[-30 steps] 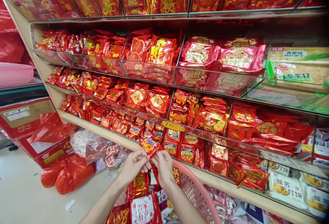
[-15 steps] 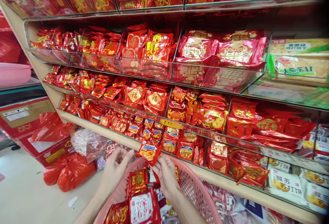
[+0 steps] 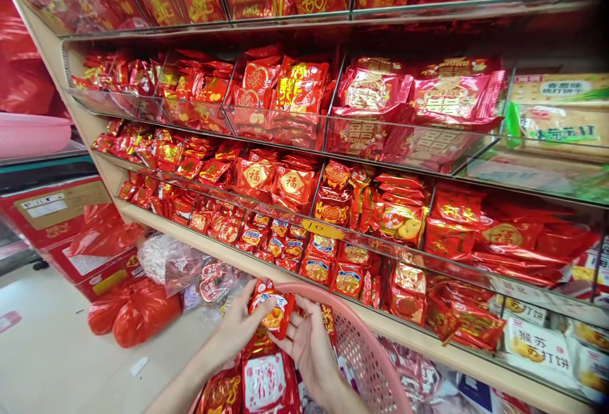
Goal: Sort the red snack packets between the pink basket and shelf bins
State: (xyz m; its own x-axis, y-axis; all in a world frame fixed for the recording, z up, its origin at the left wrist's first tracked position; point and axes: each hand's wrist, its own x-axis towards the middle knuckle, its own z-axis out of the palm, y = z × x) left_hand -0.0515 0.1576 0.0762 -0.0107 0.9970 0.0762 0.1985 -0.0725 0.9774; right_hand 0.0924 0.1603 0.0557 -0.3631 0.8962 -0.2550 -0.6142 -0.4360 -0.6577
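In the head view, the left hand (image 3: pixel 239 325) is gripping a small red packet (image 3: pixel 277 317) above the pink basket (image 3: pixel 364 347), thumb pressing its front; the right hand (image 3: pixel 311 344) is opening loosely alongside, though whether its fingertips are touching is hard to tell. The thumb is doing the pinning, so slick film could be slipping and dropping it among the red packs (image 3: pixel 219 395) below; too hard a squeeze could crush the contents. Glossy wrappers are glinting, and the basket's curved wall is showing rows of holes.
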